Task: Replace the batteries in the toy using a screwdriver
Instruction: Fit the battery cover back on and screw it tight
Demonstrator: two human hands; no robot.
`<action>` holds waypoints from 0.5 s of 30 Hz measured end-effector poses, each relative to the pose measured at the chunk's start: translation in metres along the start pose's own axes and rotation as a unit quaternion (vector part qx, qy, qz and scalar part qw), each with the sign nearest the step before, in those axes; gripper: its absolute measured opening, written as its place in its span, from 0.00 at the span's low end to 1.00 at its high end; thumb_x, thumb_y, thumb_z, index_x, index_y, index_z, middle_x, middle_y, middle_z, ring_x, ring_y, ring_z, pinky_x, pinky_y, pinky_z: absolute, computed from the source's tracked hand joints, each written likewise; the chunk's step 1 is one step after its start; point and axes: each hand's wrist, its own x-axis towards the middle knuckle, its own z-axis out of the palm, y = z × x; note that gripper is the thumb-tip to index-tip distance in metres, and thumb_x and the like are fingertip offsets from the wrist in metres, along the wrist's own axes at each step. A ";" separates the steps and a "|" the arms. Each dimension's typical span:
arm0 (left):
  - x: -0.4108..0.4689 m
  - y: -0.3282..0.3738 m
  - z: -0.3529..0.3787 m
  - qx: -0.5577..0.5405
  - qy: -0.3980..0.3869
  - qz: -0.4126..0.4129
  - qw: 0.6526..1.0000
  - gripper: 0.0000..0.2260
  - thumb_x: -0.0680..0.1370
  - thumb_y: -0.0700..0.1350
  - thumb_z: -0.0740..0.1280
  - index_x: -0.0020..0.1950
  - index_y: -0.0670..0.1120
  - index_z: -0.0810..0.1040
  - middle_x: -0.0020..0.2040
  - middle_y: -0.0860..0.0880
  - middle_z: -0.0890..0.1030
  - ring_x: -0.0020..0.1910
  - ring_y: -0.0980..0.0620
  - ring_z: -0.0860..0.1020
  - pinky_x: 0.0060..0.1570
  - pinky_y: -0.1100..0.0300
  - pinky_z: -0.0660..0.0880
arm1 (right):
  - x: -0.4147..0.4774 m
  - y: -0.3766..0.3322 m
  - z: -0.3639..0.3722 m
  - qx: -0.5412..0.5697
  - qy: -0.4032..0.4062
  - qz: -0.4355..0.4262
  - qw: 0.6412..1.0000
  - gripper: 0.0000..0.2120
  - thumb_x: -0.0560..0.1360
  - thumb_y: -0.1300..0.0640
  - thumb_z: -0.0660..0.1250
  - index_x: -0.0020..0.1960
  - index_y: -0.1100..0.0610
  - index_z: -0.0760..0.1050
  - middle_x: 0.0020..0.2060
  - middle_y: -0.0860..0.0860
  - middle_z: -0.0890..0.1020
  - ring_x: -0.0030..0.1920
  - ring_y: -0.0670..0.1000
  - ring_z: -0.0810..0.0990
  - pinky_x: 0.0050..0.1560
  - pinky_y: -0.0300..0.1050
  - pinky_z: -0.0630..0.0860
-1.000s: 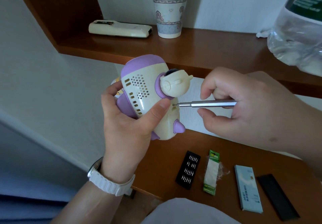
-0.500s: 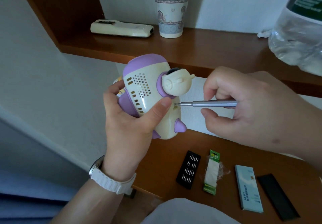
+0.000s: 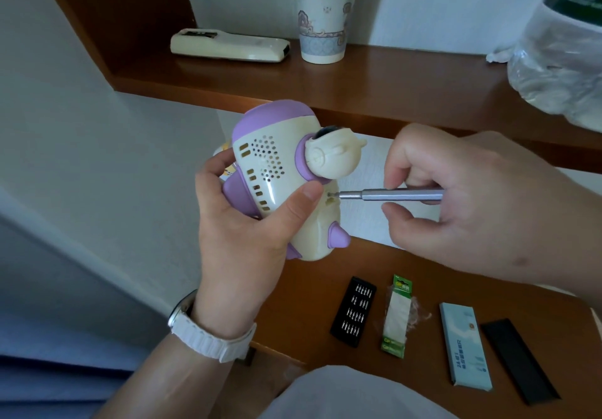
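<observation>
The left hand (image 3: 241, 233) grips the toy (image 3: 280, 171) above the left end of the table (image 3: 309, 275), thumb pressed beside a screw hole. The right hand (image 3: 472, 203) pinches the screwdriver (image 3: 400, 195) in its fingers (image 3: 402, 161), tip in that hole, rear end hidden in the palm.

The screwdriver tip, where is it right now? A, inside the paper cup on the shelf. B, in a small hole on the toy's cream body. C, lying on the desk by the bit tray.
B: the right hand holds the screwdriver level, its tip in a hole on the toy.
</observation>
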 end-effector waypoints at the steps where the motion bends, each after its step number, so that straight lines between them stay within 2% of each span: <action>1: 0.000 0.000 0.000 0.002 0.000 0.001 1.000 0.40 0.60 0.58 0.79 0.67 0.51 0.67 0.54 0.54 0.82 0.52 0.53 0.84 0.42 0.58 0.82 | 0.000 0.000 0.000 0.002 -0.001 0.002 1.000 0.06 0.70 0.53 0.64 0.43 0.53 0.69 0.22 0.46 0.71 0.20 0.40 0.63 0.25 0.38 0.67; 2: 0.000 -0.001 0.000 0.003 0.000 0.001 1.000 0.40 0.60 0.58 0.79 0.67 0.51 0.67 0.55 0.54 0.81 0.52 0.53 0.84 0.43 0.58 0.82 | 0.000 -0.001 -0.001 0.002 -0.003 0.002 1.000 0.05 0.69 0.55 0.66 0.42 0.54 0.71 0.22 0.46 0.72 0.20 0.41 0.64 0.22 0.35 0.64; 4: 0.000 -0.001 -0.001 0.000 0.000 0.000 1.000 0.40 0.60 0.58 0.79 0.67 0.51 0.67 0.55 0.54 0.81 0.52 0.53 0.84 0.43 0.58 0.82 | 0.000 -0.002 -0.001 -0.002 -0.005 -0.004 1.000 0.05 0.70 0.55 0.66 0.41 0.56 0.73 0.22 0.47 0.71 0.20 0.44 0.67 0.21 0.37 0.66; 9: -0.002 -0.002 -0.001 0.001 -0.002 0.006 1.000 0.40 0.60 0.58 0.79 0.67 0.50 0.67 0.54 0.54 0.81 0.52 0.54 0.84 0.41 0.61 0.81 | 0.001 -0.002 -0.002 -0.005 -0.015 0.008 1.000 0.13 0.73 0.46 0.59 0.38 0.53 0.75 0.22 0.44 0.66 0.21 0.42 0.64 0.24 0.34 0.58; 11: -0.002 -0.002 0.000 -0.002 -0.004 0.003 1.000 0.40 0.60 0.58 0.79 0.67 0.50 0.67 0.54 0.55 0.82 0.52 0.54 0.84 0.41 0.62 0.81 | 0.001 -0.002 -0.001 -0.007 -0.011 0.005 1.000 0.11 0.73 0.46 0.60 0.41 0.53 0.74 0.22 0.44 0.66 0.21 0.42 0.64 0.22 0.37 0.58; 13: -0.002 -0.002 0.000 -0.004 -0.006 0.000 1.000 0.39 0.60 0.58 0.79 0.66 0.51 0.67 0.53 0.56 0.82 0.51 0.55 0.84 0.41 0.62 0.81 | -0.001 -0.002 0.000 -0.006 -0.007 -0.006 1.000 0.10 0.71 0.47 0.61 0.44 0.53 0.70 0.22 0.45 0.66 0.20 0.41 0.62 0.25 0.40 0.64; 15: -0.003 -0.002 0.000 -0.003 -0.010 -0.003 1.000 0.40 0.60 0.58 0.79 0.67 0.51 0.67 0.53 0.55 0.82 0.51 0.54 0.84 0.41 0.60 0.82 | -0.002 -0.003 -0.001 -0.003 -0.006 -0.011 1.000 0.08 0.71 0.49 0.61 0.43 0.53 0.69 0.22 0.45 0.68 0.20 0.40 0.61 0.25 0.39 0.65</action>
